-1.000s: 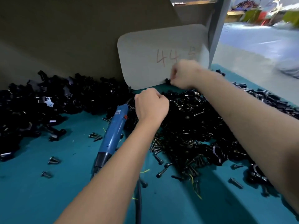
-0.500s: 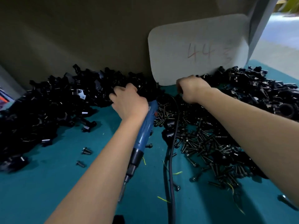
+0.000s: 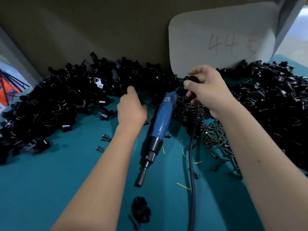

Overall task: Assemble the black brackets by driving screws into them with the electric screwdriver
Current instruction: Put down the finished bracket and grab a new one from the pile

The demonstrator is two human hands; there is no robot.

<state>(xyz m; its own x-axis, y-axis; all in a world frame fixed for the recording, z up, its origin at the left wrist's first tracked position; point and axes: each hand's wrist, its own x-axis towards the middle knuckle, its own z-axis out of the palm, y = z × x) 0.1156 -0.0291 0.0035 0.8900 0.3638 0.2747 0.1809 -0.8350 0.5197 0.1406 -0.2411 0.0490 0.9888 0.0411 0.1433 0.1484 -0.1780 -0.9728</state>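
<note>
Teal bench point(image 3: 50, 189), smooth matte surface, backed by a plain drab wall panel. Electric screwdriver point(image 3: 160, 121) lies flat between the two forearms: blue plastic barrel, black stepped collar, dark metal bit pointing toward the viewer; its dark cord point(image 3: 192, 155) runs down the bench just to the right. Left hand point(image 3: 131, 108) relaxed and holding nothing, fingers reaching toward the heap of black brackets point(image 3: 66, 100), thumb just beside the screwdriver barrel but apart from it. Right hand point(image 3: 206, 90) curled round a small black bracket piece point(image 3: 193, 79), pinched between thumb and fingers above the tool's rear end. Second bracket heap point(image 3: 270, 97) fills the right side, glossy angular parts. Dark pan-head screws point(image 3: 215, 135) spread in a loose pile under the right wrist; a few strays point(image 3: 105, 138) left of the left forearm. One lone bracket point(image 3: 140, 210) near the bottom edge. White rounded card point(image 3: 216, 35) marked "44" leans on the wall.
</note>
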